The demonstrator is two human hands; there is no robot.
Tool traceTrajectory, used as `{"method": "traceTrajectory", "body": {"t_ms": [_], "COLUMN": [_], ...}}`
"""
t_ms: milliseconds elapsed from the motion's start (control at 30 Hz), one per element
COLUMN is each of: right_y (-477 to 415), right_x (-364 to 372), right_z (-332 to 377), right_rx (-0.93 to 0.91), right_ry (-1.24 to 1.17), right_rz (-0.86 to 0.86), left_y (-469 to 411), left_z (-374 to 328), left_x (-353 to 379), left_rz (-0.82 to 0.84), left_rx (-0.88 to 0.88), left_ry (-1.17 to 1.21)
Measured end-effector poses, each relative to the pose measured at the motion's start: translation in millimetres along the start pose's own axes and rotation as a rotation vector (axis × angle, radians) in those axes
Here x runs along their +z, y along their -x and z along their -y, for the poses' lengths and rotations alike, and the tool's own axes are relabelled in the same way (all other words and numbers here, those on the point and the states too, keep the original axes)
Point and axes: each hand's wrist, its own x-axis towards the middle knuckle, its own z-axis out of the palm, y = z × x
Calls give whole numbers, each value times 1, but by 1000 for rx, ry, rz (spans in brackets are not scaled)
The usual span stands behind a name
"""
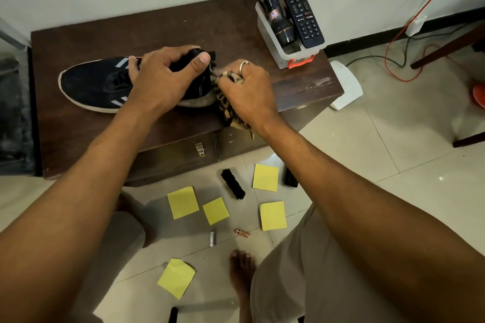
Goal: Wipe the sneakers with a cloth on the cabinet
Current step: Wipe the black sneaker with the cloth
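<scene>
Sneaker [89,84] on cabinet [236,23], left hand [162,76] gripping its collar, right hand [246,86] bunching cloth [225,105] against heel; wiping apparently midway.

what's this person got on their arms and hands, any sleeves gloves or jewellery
The left forearm and right forearm are bare as far as the frame shows: no sleeves, gloves, watch or bands. The left hand wears nothing. The right hand has one pale, silver-looking ring on a finger; which finger is hard to tell.
</scene>
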Motion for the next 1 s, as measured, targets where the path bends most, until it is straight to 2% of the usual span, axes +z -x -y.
{"method": "traceTrajectory", "body": {"t_ms": [100, 300, 467, 633, 700, 767, 900, 1000], "right_y": [-2, -6, 6, 7, 6, 8, 18, 24], "right_x": [-8, -17, -5, -7, -11, -10, 2, 7], "right_z": [-4, -7, -6, -6, -5, -1, 6, -1], "right_rx": [-19, 4, -19, 32, 38, 19, -131, -183], "right_ry": [132, -137, -233, -114, -58, -113, -224, -81], "right_rz": [84, -156, 55, 187, 182, 138, 80, 123], "left_y": [-4, 2, 1, 0, 1, 0, -2, -3], "left_z": [-1, 8, 18, 24, 24, 25, 28, 29], "left_x": [-2, -14, -16, -17, -16, -16, -15, -16], "left_rz": [20, 88, 133, 134, 126, 128, 140, 128], "left_rx": [-61, -24, 65, 111, 124, 135, 162, 162], "left_ry": [143, 221, 199, 170, 164, 171, 164, 150]}}
